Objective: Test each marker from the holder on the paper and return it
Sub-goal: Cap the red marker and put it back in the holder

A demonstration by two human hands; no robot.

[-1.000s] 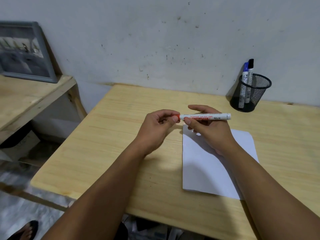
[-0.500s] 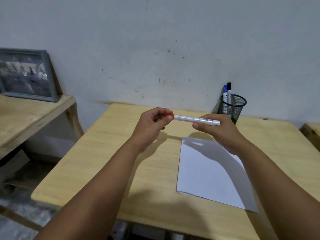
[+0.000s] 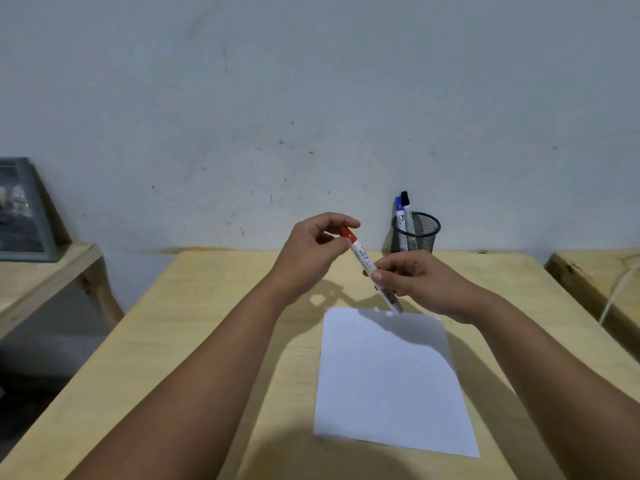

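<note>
A white marker (image 3: pixel 363 259) with a red cap (image 3: pixel 347 234) is held tilted above the wooden table (image 3: pixel 214 334), both hands on it. My left hand (image 3: pixel 311 252) pinches the red cap at the upper end. My right hand (image 3: pixel 420 284) grips the white barrel lower down. A blank white sheet of paper (image 3: pixel 391 379) lies flat on the table beneath and in front of the hands. A black mesh holder (image 3: pixel 415 233) stands at the table's back edge by the wall, holding a blue-capped marker (image 3: pixel 399 211) and a black-capped marker (image 3: pixel 406 207).
A wooden shelf (image 3: pixel 38 282) at the left carries a grey picture frame (image 3: pixel 24 213) leaning on the wall. Another wooden surface (image 3: pixel 599 271) with a white cord (image 3: pixel 620 289) sits at the right edge. The grey wall stands right behind the table.
The marker went from level to tilted, red cap up and left, barrel end down toward the paper. The camera view tipped upward, showing more wall. Both hands kept their grip.
</note>
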